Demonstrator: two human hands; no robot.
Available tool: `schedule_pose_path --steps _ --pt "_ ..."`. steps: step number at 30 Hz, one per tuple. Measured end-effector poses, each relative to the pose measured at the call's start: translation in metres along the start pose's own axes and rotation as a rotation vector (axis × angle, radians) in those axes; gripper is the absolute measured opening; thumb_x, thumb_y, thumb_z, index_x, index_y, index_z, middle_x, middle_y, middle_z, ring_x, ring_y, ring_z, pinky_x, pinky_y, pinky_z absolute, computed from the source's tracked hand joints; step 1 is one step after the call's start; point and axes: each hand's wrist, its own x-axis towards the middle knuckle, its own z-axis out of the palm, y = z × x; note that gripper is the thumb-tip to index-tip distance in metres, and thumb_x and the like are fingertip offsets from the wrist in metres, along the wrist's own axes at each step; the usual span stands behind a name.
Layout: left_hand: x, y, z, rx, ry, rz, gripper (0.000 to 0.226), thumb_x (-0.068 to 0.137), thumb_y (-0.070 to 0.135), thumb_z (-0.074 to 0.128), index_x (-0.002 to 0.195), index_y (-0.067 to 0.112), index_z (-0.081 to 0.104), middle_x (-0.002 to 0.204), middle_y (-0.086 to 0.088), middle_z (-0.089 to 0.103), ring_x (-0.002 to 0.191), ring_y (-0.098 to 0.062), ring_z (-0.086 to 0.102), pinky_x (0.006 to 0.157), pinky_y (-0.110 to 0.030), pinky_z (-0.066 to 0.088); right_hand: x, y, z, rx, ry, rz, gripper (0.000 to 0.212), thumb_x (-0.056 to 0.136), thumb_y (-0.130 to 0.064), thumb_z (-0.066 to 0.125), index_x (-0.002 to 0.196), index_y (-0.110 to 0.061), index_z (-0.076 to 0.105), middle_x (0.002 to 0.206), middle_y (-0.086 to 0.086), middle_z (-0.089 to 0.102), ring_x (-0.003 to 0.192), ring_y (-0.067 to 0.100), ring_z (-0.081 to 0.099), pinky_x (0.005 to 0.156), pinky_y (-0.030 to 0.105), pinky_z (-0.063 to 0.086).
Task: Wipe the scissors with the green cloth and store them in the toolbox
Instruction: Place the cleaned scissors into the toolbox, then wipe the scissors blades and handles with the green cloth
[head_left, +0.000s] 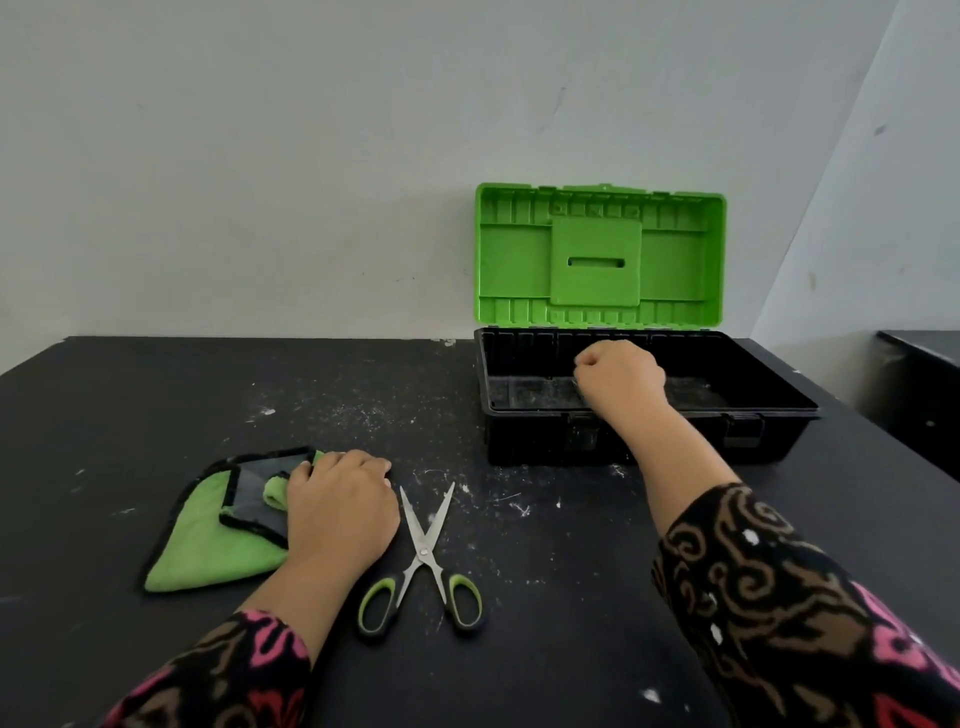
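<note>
The scissors (425, 552) lie on the black table with their blades spread apart and pointing away from me; their green-and-black handles are nearest me. Just to their left is the green cloth (208, 540), black-edged and partly folded. My left hand (337, 514) lies on the cloth's right side, fingers curled onto a bunched fold of it. The toolbox (769, 415) stands at the back right, its black base open and its green lid (675, 260) upright against the wall. My right hand (621, 376) is a closed fist over the inside of the box, with nothing visible in it.
The black table (156, 405) is speckled with white dust and scratches. A pale wall rises right behind the table and the toolbox. A second dark surface (924, 364) stands beyond the table's right edge.
</note>
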Motion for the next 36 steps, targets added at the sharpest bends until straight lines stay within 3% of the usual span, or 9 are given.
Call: schedule_pose_path --steps 3,5,9,11,18,23,26,29,36 --pt "-0.002 0.0 -0.005 -0.059 -0.008 0.002 0.035 0.093 0.029 0.041 0.123 0.034 0.059 0.128 0.014 0.057 0.123 -0.013 0.047 0.11 -0.041 0.025 -0.046 -0.031 0.002 0.212 0.05 -0.178 0.024 0.086 -0.016 0.049 0.092 -0.022 0.072 0.099 -0.003 0.071 0.089 0.019 0.062 0.08 0.025 0.045" --pt "-0.005 -0.001 -0.011 -0.127 -0.005 0.005 0.034 0.093 0.027 0.043 0.122 0.034 0.059 0.128 0.015 0.057 0.124 -0.012 0.047 0.111 -0.04 0.023 -0.08 -0.05 0.008 0.273 -0.06 -0.248 0.021 0.086 -0.017 0.052 0.088 -0.017 0.073 0.094 -0.003 0.072 0.087 0.015 0.062 0.069 0.019 0.039" --pt "-0.01 -0.008 -0.024 -0.257 -0.083 0.048 0.032 0.093 0.025 0.046 0.119 0.034 0.061 0.132 0.014 0.053 0.126 -0.011 0.043 0.111 -0.037 0.023 -0.133 -0.069 0.037 0.086 -0.442 -0.303 0.02 0.086 -0.021 0.055 0.098 -0.013 0.07 0.101 0.004 0.069 0.096 0.02 0.062 0.081 0.026 0.049" --pt "-0.014 -0.014 -0.031 -0.369 -0.099 0.061 0.031 0.091 0.02 0.049 0.117 0.029 0.064 0.132 0.009 0.055 0.125 -0.013 0.045 0.109 -0.036 0.027 -0.154 -0.071 0.053 -0.08 -0.502 -0.308 0.025 0.085 -0.023 0.056 0.107 -0.015 0.064 0.111 0.006 0.063 0.104 0.024 0.057 0.086 0.031 0.049" --pt "-0.042 -0.033 -0.053 -0.609 -0.077 0.084 0.026 0.092 0.011 0.052 0.109 0.02 0.069 0.119 0.006 0.062 0.116 -0.012 0.052 0.11 -0.034 0.03 -0.183 -0.073 0.077 -0.065 -0.309 -0.279 0.027 0.084 -0.01 0.047 0.11 -0.015 0.051 0.114 0.007 0.055 0.105 0.024 0.049 0.079 0.031 0.045" --pt "-0.053 -0.044 -0.072 -0.665 -0.075 0.106 0.02 0.095 0.022 0.051 0.102 0.021 0.071 0.101 0.013 0.061 0.096 0.0 0.052 0.074 -0.004 0.034 -0.186 -0.087 0.069 0.283 -0.148 -0.277 0.01 0.08 -0.014 0.051 0.088 -0.019 0.048 0.09 -0.003 0.055 0.08 0.016 0.051 0.065 0.028 0.043" --pt "-0.053 -0.049 -0.086 -1.013 -0.22 -0.08 0.023 0.095 0.035 0.051 0.091 0.026 0.071 0.095 0.01 0.07 0.091 -0.005 0.063 0.08 -0.018 0.045 -0.187 -0.107 0.066 0.45 -0.08 -0.336 0.012 0.08 -0.016 0.057 0.083 -0.023 0.048 0.081 -0.006 0.053 0.071 0.011 0.049 0.062 0.027 0.045" --pt "-0.048 -0.059 -0.097 -1.32 -0.405 -0.189 0.025 0.094 0.034 0.054 0.086 0.017 0.071 0.08 0.002 0.071 0.071 -0.008 0.065 0.067 -0.023 0.048 -0.185 -0.128 0.073 0.532 -0.101 -0.38 0.018 0.08 -0.017 0.06 0.078 -0.026 0.044 0.079 -0.005 0.055 0.068 0.011 0.053 0.061 0.03 0.048" --pt "-0.017 -0.104 -0.09 -1.484 -0.294 -0.441 0.015 0.092 0.009 0.057 0.078 0.005 0.062 0.064 -0.004 0.061 0.043 -0.014 0.054 0.043 -0.024 0.044 -0.155 -0.158 0.089 0.725 -0.135 -0.359 0.024 0.084 -0.007 0.056 0.092 -0.03 0.055 0.087 -0.01 0.062 0.082 0.006 0.058 0.067 0.008 0.043"
